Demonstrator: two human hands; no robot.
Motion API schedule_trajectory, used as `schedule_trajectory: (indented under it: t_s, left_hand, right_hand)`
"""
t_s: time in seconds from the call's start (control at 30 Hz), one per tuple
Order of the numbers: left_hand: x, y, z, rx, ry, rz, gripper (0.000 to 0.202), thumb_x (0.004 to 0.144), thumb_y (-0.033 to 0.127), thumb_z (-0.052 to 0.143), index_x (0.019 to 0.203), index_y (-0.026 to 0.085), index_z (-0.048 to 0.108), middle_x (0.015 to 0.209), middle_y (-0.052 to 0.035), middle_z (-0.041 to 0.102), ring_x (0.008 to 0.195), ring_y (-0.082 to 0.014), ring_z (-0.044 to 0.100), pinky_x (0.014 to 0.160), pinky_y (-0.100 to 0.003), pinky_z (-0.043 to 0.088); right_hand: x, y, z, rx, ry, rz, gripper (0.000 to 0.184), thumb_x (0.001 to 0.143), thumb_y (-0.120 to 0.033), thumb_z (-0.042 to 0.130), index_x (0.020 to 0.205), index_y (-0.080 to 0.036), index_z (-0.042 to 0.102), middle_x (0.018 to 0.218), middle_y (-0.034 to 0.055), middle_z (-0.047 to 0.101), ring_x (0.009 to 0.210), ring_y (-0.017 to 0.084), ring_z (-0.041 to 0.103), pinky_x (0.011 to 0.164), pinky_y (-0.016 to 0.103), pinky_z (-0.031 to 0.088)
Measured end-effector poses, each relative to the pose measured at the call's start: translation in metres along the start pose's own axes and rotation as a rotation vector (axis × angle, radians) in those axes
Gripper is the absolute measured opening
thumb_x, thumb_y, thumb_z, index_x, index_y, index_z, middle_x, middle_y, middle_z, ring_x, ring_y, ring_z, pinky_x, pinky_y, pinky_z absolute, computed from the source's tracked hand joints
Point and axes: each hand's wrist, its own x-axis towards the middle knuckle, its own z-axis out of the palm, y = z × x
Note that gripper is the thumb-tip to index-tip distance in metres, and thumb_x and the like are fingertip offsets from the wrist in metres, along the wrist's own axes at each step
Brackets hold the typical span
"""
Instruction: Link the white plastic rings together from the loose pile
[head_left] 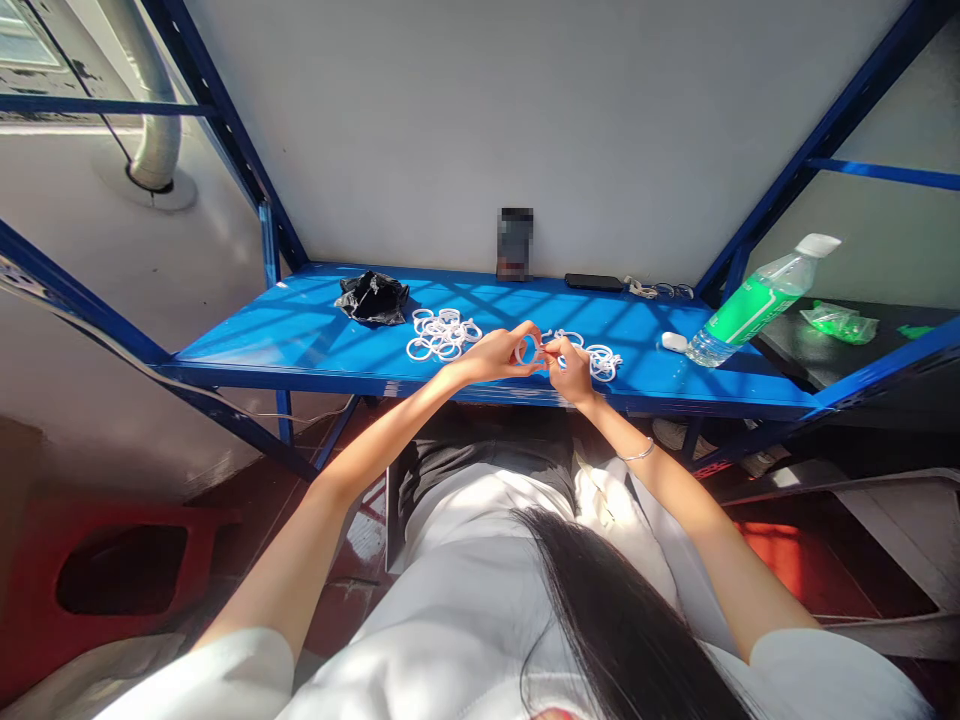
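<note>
Over the front edge of the blue shelf my two hands meet, both working on one white plastic ring (pixel 529 350). My left hand (pixel 495 355) has its thumb and fingers curled around the ring. My right hand (pixel 570 370) pinches at the ring's right side; what exactly lies between those fingertips is too small to make out. Just left of my left hand lies a pile of similar white rings (pixel 439 335). A second group of white rings (pixel 604 363) sits behind and to the right of my right hand, partly hidden by it.
On the blue shelf (pixel 300 340) are a crumpled black bag (pixel 373 298), a black phone (pixel 592 282), a white cable (pixel 641 288), a small white case (pixel 674 342) and a tilted bottle with a green label (pixel 757 305). A blurred dark upright object (pixel 515 245) leans at the wall.
</note>
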Motion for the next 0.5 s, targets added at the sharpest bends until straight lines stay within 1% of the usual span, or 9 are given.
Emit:
schedule_trajectory:
  t_s: [0.2,0.4,0.5]
  left_hand:
    - [0.0,0.0001,-0.0002,0.007,-0.005,-0.017,0.042,0.081,0.048,0.059,0.111,0.02,0.049,0.068,0.0029,0.056,0.057,-0.0134,0.055,0.053,-0.021,0.037]
    - [0.0003,-0.0023,0.0,-0.001,0.015,-0.001,0.044,0.08,0.049,0.06,0.112,0.02,0.05,0.069,0.0033,0.055,0.056,-0.0122,0.054,0.053,-0.021,0.037]
    - [0.0002,-0.0027,-0.0004,0.003,0.025,0.003,0.044,0.079,0.049,0.06,0.111,0.02,0.052,0.069,0.0033,0.054,0.057,-0.012,0.054,0.052,-0.02,0.036]
  right_hand:
    - [-0.0005,0.0012,0.0003,0.011,-0.015,0.017,0.008,0.089,-0.028,0.05,0.083,-0.024,0.054,0.071,0.0031,0.068,0.06,0.021,0.065,0.06,0.035,0.054]
    - [0.0008,-0.0017,-0.0002,-0.013,0.025,-0.018,0.009,0.089,-0.028,0.05,0.08,-0.024,0.052,0.068,0.0022,0.067,0.059,0.02,0.065,0.056,0.032,0.053]
    - [0.0005,-0.0013,0.0001,-0.018,0.021,-0.015,0.009,0.089,-0.028,0.051,0.08,-0.024,0.052,0.069,0.0021,0.068,0.059,0.02,0.065,0.056,0.032,0.053]
